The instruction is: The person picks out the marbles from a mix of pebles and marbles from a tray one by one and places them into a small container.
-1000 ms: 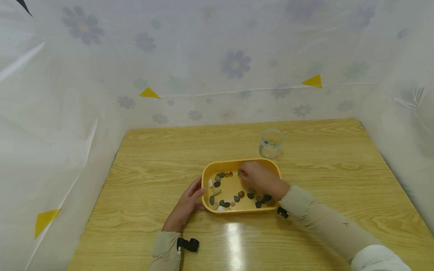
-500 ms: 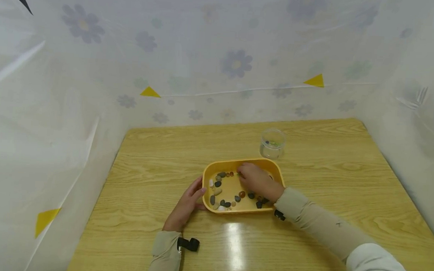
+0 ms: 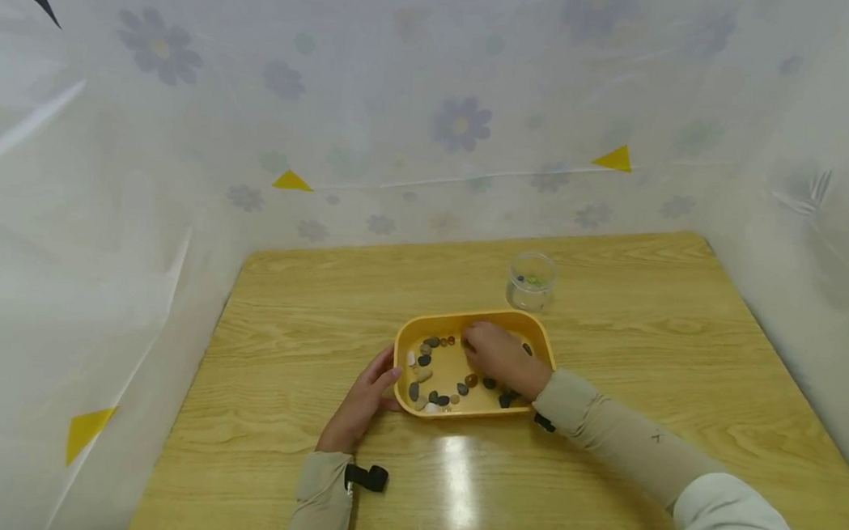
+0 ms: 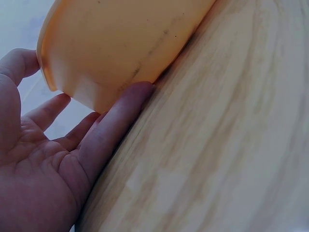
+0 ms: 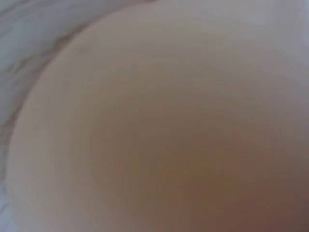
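In the head view my left hand (image 3: 363, 399) rests against the left end of a yellow tray (image 3: 428, 323). In the left wrist view its fingers are spread, fairly straight, touching the rim and outer wall of the tray. My right hand (image 3: 498, 355) reaches inside the tray near the far wall, fingers bent downward. Its fingertips and anything between them are hidden. A curved row of stones runs inside: a tan pebble (image 3: 423, 374), a dark pebble (image 3: 414, 391), a white stone (image 3: 411, 358) and a brown round stone (image 3: 472, 380) among them. The right wrist view is a blur of skin.
A clear round jar (image 3: 531, 281) holding a few blue and green marbles stands behind the tray. The wooden table (image 3: 305, 314) carries both. A flower-patterned plastic sheet (image 3: 375, 116) encloses the far side and flanks.
My right hand has shifted slightly left in the tray. A small green marble seen at its fingertips a second ago is now hidden. The left hand and tray stay in place.
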Demonstrator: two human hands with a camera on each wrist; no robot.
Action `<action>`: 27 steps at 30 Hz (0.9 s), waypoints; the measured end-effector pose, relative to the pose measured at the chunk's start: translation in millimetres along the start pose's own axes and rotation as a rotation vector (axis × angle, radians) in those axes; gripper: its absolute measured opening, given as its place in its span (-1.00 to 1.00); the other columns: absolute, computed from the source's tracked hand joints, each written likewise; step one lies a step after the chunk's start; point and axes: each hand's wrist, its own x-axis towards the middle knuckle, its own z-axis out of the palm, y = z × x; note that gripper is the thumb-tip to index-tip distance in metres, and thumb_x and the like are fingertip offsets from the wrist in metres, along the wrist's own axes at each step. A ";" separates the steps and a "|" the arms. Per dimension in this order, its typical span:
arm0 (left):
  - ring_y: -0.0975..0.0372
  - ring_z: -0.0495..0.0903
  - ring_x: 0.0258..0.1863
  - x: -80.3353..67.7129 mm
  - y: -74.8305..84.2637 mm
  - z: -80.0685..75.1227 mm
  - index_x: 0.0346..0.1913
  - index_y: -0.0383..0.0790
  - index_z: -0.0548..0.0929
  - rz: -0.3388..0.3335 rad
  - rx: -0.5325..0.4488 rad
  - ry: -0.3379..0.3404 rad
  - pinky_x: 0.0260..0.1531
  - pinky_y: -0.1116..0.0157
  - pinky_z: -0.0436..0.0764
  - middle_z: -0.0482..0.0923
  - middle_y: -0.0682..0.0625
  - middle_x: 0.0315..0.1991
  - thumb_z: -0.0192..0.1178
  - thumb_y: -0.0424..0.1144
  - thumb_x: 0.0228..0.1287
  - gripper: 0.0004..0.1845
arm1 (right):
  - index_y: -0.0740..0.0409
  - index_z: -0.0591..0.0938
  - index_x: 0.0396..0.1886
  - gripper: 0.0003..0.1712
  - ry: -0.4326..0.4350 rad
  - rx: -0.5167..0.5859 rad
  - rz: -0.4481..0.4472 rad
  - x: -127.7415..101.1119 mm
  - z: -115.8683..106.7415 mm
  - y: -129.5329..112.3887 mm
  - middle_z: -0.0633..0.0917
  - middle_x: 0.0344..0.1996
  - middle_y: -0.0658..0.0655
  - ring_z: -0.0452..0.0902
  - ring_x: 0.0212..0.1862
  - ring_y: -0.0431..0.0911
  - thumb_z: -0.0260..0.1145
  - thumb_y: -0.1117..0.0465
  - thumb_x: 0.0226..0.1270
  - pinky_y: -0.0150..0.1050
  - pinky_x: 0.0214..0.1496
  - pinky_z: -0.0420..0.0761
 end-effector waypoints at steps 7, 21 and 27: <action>-0.08 0.32 0.19 1.4 1.9 1.1 0.45 -0.03 0.10 0.010 0.010 0.016 -0.22 0.06 0.62 0.10 -0.12 0.39 -0.02 -0.16 0.43 -0.41 | 0.16 0.64 -0.39 -0.88 0.015 0.007 -0.033 -0.5 1.1 1.4 0.53 -0.49 0.00 0.33 -0.50 -0.18 0.18 0.32 0.30 -0.35 -0.50 0.41; -0.01 0.36 0.16 10.1 -21.7 -6.7 0.39 0.15 0.20 0.016 0.022 0.069 -0.27 0.08 0.64 0.17 0.01 0.35 0.04 -0.07 0.38 -0.45 | 0.12 0.59 -0.57 -0.75 0.024 0.076 -0.049 -2.2 -6.5 -0.5 0.43 -0.65 0.00 0.26 -0.62 -0.21 0.12 0.33 0.30 -0.37 -0.62 0.30; -0.01 0.35 0.17 9.5 -23.3 -6.7 0.41 0.12 0.17 0.029 0.023 0.065 -0.28 0.06 0.64 0.15 -0.03 0.36 0.06 -0.04 0.36 -0.41 | 0.23 0.68 -0.26 -0.81 0.073 0.170 -0.036 -10.3 -28.8 8.1 0.63 -0.40 0.05 0.48 -0.39 -0.19 0.14 0.29 0.33 -0.29 -0.34 0.54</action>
